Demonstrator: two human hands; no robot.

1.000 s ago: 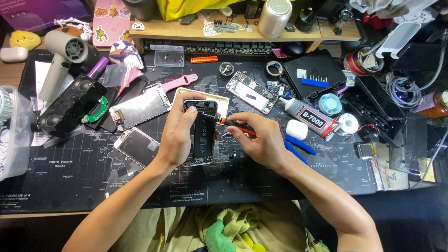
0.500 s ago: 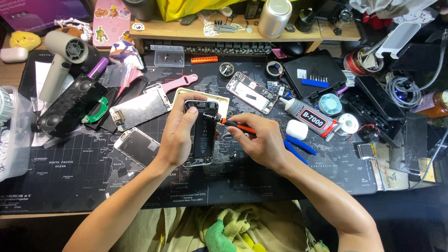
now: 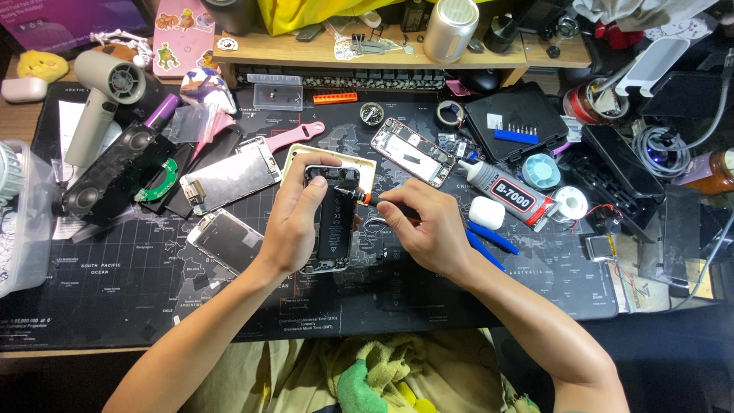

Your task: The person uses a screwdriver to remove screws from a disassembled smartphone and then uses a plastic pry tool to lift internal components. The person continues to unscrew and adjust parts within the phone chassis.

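Black world-map desk mat [image 3: 115, 283] covers the bench. Opened phone [image 3: 335, 222] lies mid-mat — left hand [image 3: 294, 222] clamped along its left edge. Right hand [image 3: 428, 233] pinches an orange-collared screwdriver [image 3: 367, 199] — tip on the phone's upper right.

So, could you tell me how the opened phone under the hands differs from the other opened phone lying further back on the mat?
The opened phone under the hands lies roughly upright in view, steadied by the left hand while the right hand puts a screwdriver to it. The rear phone lies slanted and untouched. The near one shows a large black battery; the rear one shows mostly bare metal. Both lie open, face up.
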